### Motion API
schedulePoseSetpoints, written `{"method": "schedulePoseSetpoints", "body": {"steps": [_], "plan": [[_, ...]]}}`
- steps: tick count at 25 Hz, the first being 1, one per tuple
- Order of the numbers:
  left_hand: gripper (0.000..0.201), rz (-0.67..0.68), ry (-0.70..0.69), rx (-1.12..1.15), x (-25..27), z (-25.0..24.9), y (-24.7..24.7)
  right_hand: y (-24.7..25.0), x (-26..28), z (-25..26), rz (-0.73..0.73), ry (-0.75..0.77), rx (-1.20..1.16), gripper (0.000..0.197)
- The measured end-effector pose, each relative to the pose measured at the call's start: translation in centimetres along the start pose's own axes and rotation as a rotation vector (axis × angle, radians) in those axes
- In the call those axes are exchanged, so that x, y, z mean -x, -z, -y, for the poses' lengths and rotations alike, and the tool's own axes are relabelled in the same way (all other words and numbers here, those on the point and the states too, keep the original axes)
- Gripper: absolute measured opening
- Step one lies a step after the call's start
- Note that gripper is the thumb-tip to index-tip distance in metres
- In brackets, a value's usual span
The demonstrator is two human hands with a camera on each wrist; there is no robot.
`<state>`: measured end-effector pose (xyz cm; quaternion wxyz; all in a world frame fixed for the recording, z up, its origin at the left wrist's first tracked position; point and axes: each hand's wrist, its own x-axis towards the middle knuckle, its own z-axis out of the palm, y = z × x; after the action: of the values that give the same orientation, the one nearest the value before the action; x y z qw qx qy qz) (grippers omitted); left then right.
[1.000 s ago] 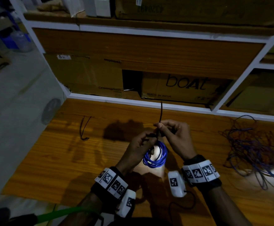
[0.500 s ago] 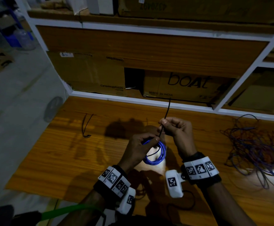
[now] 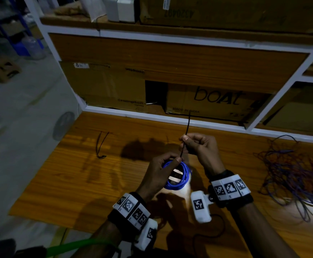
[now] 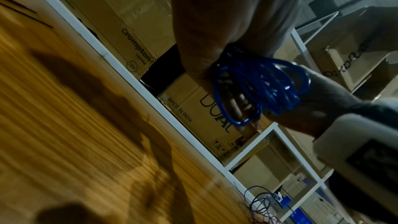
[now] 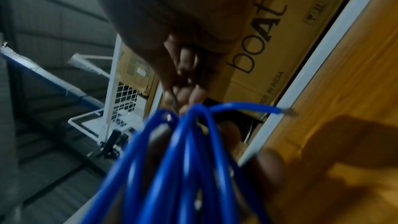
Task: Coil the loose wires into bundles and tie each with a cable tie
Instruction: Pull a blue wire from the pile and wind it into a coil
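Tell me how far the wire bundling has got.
Done: one blue coil is wound. In hand: the left hand grips it while the right hand pinches the black tie's tail. Left: the tangled wires on the table's right side lie uncoiled; spare ties wait.

We hold both forearms out in front, wrists banded. Our left hand [image 3: 161,171] is curled, thumb and fingers gripping. Our right hand [image 3: 198,148] sits just above and beyond it, raised, with thumb and forefinger pinched together and the other fingers folded.
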<state>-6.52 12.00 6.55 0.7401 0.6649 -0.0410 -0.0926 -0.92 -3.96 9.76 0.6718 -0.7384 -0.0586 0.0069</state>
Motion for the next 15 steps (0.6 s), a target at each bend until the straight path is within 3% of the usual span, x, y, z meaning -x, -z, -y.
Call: {"method": "schedulePoseSetpoints", "body": {"steps": [3, 7, 9, 11, 15], "plan": [[0.014, -0.113, -0.054, 0.076, -0.2, 0.3, 0.1, -0.2, -0.8, 0.2, 0.108, -0.064, 0.016, 0.019], [0.015, -0.325, -0.076, 0.074, -0.9, 1.3, 1.6, -1.7, 1.9, -1.8, 0.342, -0.275, 0.179, 0.064], [0.015, -0.366, -0.082, 0.011, -0.9, 1.9, 2.5, -3.0, 3.3, -2.4, 0.425, -0.372, 0.099, 0.047], [0.014, -0.398, -0.040, 0.006, -0.7, 2.2, 3.2, -4.0, 3.6, -2.6, 0.418, -0.428, -0.017, 0.033], [0.016, -0.442, 0.060, 0.002, -0.5, 3.0, 4.5, -5.2, 3.1, -3.8, 0.410, -0.400, -0.063, 0.033]]}}
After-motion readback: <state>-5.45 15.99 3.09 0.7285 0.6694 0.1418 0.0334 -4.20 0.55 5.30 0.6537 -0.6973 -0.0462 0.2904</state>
